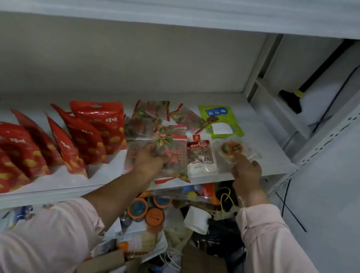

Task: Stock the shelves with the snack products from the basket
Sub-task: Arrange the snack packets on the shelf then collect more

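On the white shelf (269, 137), the left hand (150, 158) grips a clear red-printed snack packet (178, 157), fingers curled on it. The right hand (245, 173) has its fingers pinched on a round clear-wrapped snack (231, 148).

white pkt (201, 158) reads "ANUT", other txt illegible

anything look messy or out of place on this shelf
Yes. The red bags stand in a leaning row, but the clear packets under the left hand lie flat in an overlapping heap, the front one seemingly hanging over the shelf edge. The green pouch behind lies with its print upside down.
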